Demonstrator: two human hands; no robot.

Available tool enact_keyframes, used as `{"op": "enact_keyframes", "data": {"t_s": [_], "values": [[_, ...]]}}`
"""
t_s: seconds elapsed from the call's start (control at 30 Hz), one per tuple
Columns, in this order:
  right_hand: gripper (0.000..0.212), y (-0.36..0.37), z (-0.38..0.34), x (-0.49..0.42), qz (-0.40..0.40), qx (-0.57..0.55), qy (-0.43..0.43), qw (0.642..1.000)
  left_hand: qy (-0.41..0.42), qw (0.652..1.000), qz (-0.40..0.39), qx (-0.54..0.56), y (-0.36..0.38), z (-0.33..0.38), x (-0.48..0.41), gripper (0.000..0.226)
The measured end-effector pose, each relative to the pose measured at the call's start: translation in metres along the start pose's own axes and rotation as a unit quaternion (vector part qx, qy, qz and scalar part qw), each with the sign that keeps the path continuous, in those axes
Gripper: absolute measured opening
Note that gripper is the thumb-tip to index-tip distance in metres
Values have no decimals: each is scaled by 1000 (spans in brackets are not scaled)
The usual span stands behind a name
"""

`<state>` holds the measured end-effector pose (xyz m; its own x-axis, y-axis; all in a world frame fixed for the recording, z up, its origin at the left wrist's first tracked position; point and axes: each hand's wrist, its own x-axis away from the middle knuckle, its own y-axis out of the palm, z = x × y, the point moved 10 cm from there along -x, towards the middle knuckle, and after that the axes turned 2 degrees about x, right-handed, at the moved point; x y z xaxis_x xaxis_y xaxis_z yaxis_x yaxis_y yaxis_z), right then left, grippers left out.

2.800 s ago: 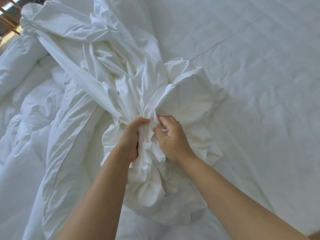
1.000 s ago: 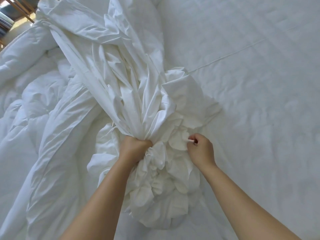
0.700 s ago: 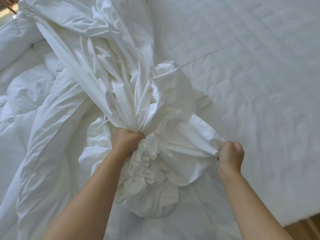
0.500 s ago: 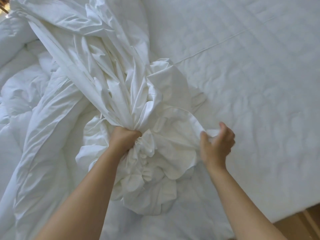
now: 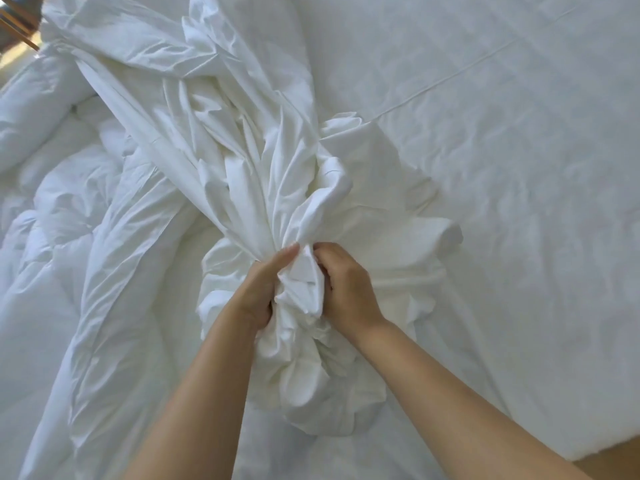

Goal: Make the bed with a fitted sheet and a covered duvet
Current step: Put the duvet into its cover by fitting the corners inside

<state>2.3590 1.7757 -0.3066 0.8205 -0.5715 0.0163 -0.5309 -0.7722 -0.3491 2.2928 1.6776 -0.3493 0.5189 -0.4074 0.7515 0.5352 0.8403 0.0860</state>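
Note:
A white sheet lies bunched into a long twisted heap across the middle of the bed. My left hand grips the gathered neck of the bundle. My right hand holds the same gathered folds from the right side, close against the left hand. Below the hands the fabric balloons into a crumpled ball. A puffy white duvet is piled on the left part of the bed. The mattress on the right has a quilted white cover with a seam line running across it.
The mattress edge shows at the lower right with a strip of tan floor beyond it. Wooden slats appear in the top left corner.
My right hand had pulled a sheet edge out to the right; it has now come back and holds the gathered fabric beside my left hand. My left hand kept its grip.

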Motion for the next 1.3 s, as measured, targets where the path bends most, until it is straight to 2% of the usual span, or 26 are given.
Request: {"op": "enact_keyframes", "data": {"t_s": [0.07, 0.13, 0.2, 0.27, 0.33, 0.4, 0.47, 0.5, 0.53, 0.57, 0.63, 0.67, 0.7, 0.77, 0.83, 0.9, 0.97, 1.03, 1.13, 1.2, 1.27, 1.3], "values": [[8, 5, -27, 9, -21, -109, -38, 993, -17, 998, -6, 59, 3, 2, 1, 19], [4, 15, -43, 16, -55, -146, -64, 986, -61, 993, -23, 103, 5, 0, 6, 19], [7, 20, -45, 18, -85, -155, -46, 983, -121, 984, -34, 127, 7, -9, 12, 27], [8, 14, -38, 19, -77, -175, -21, 981, -143, 980, -48, 133, 11, -13, 17, 32], [11, -5, -26, 17, -9, -200, 13, 980, -75, 995, 4, 72, -3, -5, 5, 25], [15, -20, -2, 10, 37, -146, 69, 986, -7, 999, 43, 22, -12, 9, 0, 18], [31, -13, 22, 1, -45, -31, 120, 991, 5, 999, 38, -3, -13, 12, -3, 17], [29, -6, 28, -1, -100, 0, 130, 986, 6, 999, 34, -21, -12, 13, -4, 17], [18, -1, 26, -4, -132, 7, 125, 983, 9, 999, 33, -41, -12, 14, -4, 19], [8, 1, 22, -8, -137, 21, 118, 983, 13, 998, 37, -59, -12, 16, -4, 23], [32, -4, 14, -18, -97, 65, 94, 989, 32, 994, 47, -92, -13, 20, -4, 30], [36, -5, 13, -22, -84, 73, 109, 988, 42, 991, 58, -109, -15, 22, -3, 27], [30, -6, 17, -25, -74, 52, 138, 986, 46, 989, 68, -121, -18, 23, -2, 24], [7, 3, 26, -25, -102, -102, 225, 964, 40, 989, 62, -125, -20, 22, 2, 19], [19, 20, 23, -21, -149, -223, 283, 921, 45, 992, 18, -114, -12, 21, 3, 18], [26, 28, 14, -26, -166, -157, 248, 941, 63, 992, -15, -107, -6, 22, 2, 18], [22, 23, 3, -37, -119, -90, 204, 968, 81, 991, -31, -103, -4, 23, 4, 11], [20, 24, -5, -45, -89, -116, 196, 970, 95, 991, -39, -89, -6, 22, 5, 23], [24, 33, -13, -47, -70, -159, 202, 964, 119, 990, -19, -72, -12, 23, 5, 17], [21, 42, -12, -37, -52, -221, 226, 947, 124, 991, -22, -48, -11, 23, 6, 19], [25, 48, -9, -28, -53, -266, 228, 935, 121, 992, -38, 2, -8, 20, 7, 17], [30, 49, -8, -25, -59, -261, 209, 940, 125, 991, -38, 37, -8, 19, 6, 14]]}}
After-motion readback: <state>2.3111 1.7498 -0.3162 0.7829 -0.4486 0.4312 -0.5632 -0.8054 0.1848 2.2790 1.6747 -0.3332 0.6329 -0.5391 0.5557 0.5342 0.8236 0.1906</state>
